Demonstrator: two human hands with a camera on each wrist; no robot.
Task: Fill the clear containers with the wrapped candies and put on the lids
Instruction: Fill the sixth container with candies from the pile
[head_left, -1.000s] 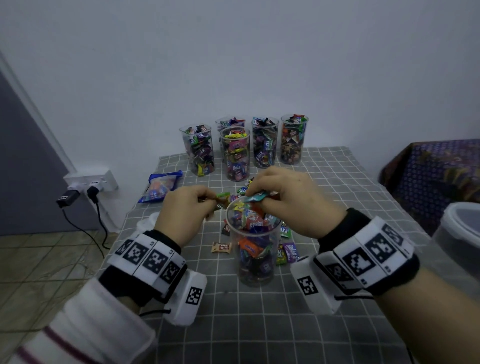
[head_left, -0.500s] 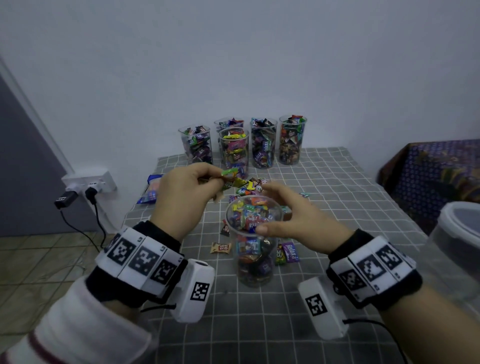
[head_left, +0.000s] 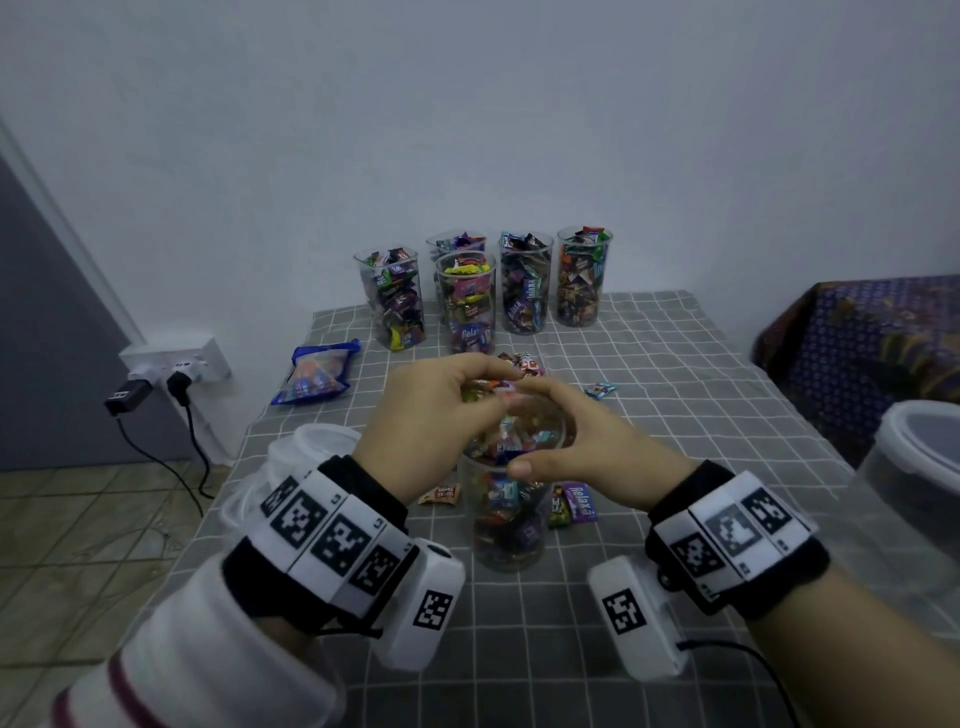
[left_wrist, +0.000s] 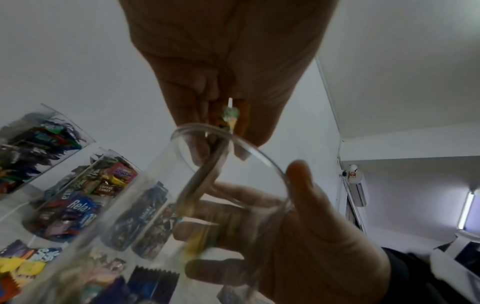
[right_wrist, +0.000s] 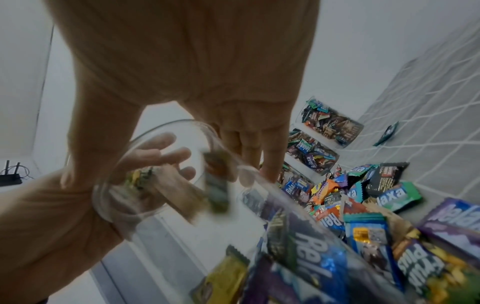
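At the far left of the tabletop (head_left: 675, 364), with its grey checked cloth, a blue candy bag (head_left: 317, 376) lies flat, and nearer along the left edge sits a stack of clear lids (head_left: 311, 441). The left hand (head_left: 431, 421) is above the mouth of the near clear container (head_left: 511, 525), its fingers (left_wrist: 187, 102) curled together and pinching a few wrapped candies (left_wrist: 230, 115) just over the rim; the left wrist view shows a green and yellow wrapper poking out between the fingertips. The container stands upright in the middle of the tabletop, close to the person, filled most of the way with mixed wrappers. Around its base lie loose candies (head_left: 574, 501), a brown one to the left and purple and green ones to the right, with more in a small pile just beyond it. At the far edge by the wall stand five filled containers (head_left: 524, 283), all without lids. The right hand (head_left: 587, 447) wraps round the upper part of the near container, thumb on the near side of the rim and fingers (right_wrist: 270, 156) curled round the far side, gripping it. Further right a single blue candy (head_left: 601, 389) lies alone on the cloth. At the near right edge is a large clear tub (head_left: 919, 499) with a lid on it.
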